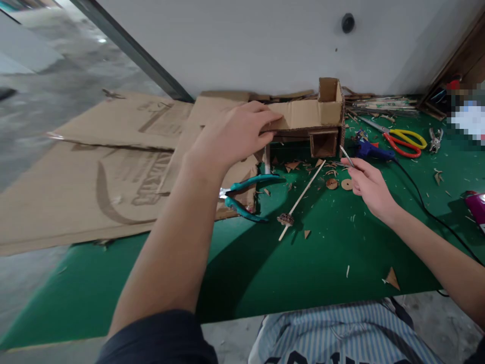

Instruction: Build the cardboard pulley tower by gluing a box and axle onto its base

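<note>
My left hand [238,131] is closed on the left part of a cardboard structure [301,114], fingers on top and thumb at its front edge. The structure has a flat strip and an open box-like part at its right end. My right hand [369,184] grips a slim metal tool [346,155], its thin tip pointing up beside the structure's right side; its exact kind I cannot make out. Two small cardboard discs, one brown [332,183] and one pale [346,184], lie left of that hand. A wooden stick [306,187] through a cardboard wheel [285,219] rests on the table.
Teal-handled pliers [248,184] lie spread by large cardboard sheets [125,177] on the left. A blue glue gun [373,150] with a cord, red-and-yellow scissors [403,141] and a small metal clipper-like tool [435,140] are at right. Scraps litter the green table [326,273].
</note>
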`<state>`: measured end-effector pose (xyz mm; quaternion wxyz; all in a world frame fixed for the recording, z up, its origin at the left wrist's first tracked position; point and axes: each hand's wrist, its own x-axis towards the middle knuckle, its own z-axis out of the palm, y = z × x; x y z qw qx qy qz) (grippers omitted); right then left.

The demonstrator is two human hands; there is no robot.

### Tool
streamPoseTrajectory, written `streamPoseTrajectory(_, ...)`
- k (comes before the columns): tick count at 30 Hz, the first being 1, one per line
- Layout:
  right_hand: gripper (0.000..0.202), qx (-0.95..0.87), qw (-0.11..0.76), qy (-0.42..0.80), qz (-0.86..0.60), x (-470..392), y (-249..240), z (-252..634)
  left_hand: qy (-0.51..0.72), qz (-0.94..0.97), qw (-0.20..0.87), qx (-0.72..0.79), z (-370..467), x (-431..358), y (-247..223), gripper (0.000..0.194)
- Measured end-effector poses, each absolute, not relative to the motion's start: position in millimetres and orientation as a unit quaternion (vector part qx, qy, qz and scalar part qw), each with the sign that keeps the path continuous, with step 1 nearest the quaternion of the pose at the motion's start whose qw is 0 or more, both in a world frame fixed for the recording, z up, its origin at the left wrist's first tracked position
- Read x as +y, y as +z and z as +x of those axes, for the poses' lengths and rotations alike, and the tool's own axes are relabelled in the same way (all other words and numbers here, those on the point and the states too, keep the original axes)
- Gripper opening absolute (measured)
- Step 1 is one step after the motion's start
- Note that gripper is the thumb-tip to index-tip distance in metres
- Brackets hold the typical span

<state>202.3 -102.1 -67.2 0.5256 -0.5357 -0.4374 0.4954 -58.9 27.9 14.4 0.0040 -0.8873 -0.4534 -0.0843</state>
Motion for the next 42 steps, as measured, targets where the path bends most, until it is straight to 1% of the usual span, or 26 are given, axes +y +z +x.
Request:
streamPoseTrajectory(5, 0.022, -0.473, 0.526, 0.468, -0.529, -101.7, -67.0, 201.9, -0.124, -0.867, 0.028, -0.482, -46.5, 14.2, 18.6, 0.049)
streamPoseTrajectory(10, 0.024, -0.497, 0.516, 0.446, -0.536, -101.9, -69.7, 202.9, -0.194, -0.878, 0.024, -0.438, -45.8, 15.5, 12.0, 0.035)
streamPoseTrajectory(12, 0.024, -0.510, 0.514, 0.438, -0.534, -102.1, -71.5, 203.2, -0.185, -0.894, 0.015, -0.407, -48.4, 19.6, 9.9, 0.034)
streamPoseTrajectory(16, 0.027, -0.523, 0.516, 0.425, -0.529, -102.5, -75.1, 203.4, -0.135, -0.915, 0.015, -0.379, -53.4, 22.6, 12.9, 0.040)
streamPoseTrajectory(20, 0.029, -0.525, 0.527, 0.408, -0.529, -103.8, -75.5, 203.7, -0.115, -0.922, 0.018, -0.368, -56.2, 22.5, 18.4, 0.037)
streamPoseTrajectory(23, 0.030, -0.548, 0.521, 0.381, -0.532, -105.7, -73.0, 204.6, -0.117, -0.928, 0.000, -0.355, -58.7, 25.3, 20.5, 0.036)
streamPoseTrajectory(27, 0.032, -0.607, 0.502, 0.303, -0.537, -107.3, -68.7, 208.2, -0.108, -0.931, -0.010, -0.348, -61.7, 26.9, 24.0, 0.040)
streamPoseTrajectory(29, 0.033, -0.636, 0.498, 0.250, -0.534, -106.9, -64.9, 211.4, -0.103, -0.931, -0.004, -0.349, -61.1, 24.6, 27.2, 0.041)
streamPoseTrajectory(33, 0.034, -0.691, 0.479, 0.124, -0.527, -102.0, -49.8, 218.4, -0.103, -0.924, 0.002, -0.369, -48.6, 15.7, 34.7, 0.038)
streamPoseTrajectory(35, 0.031, -0.720, 0.448, 0.057, -0.528, -97.5, -38.7, 220.2, -0.149, -0.913, -0.013, -0.380, -35.0, 12.4, 36.8, 0.039)
streamPoseTrajectory(38, 0.023, -0.739, 0.400, -0.016, -0.541, -89.2, -20.1, 220.4, -0.247, -0.889, -0.084, -0.376, -8.6, 13.4, 36.5, 0.037)
streamPoseTrajectory(42, 0.014, -0.750, 0.367, -0.045, -0.548, -79.2, 1.8, 221.7, -0.303, -0.867, -0.161, -0.362, 22.8, 21.5, 35.6, 0.032)
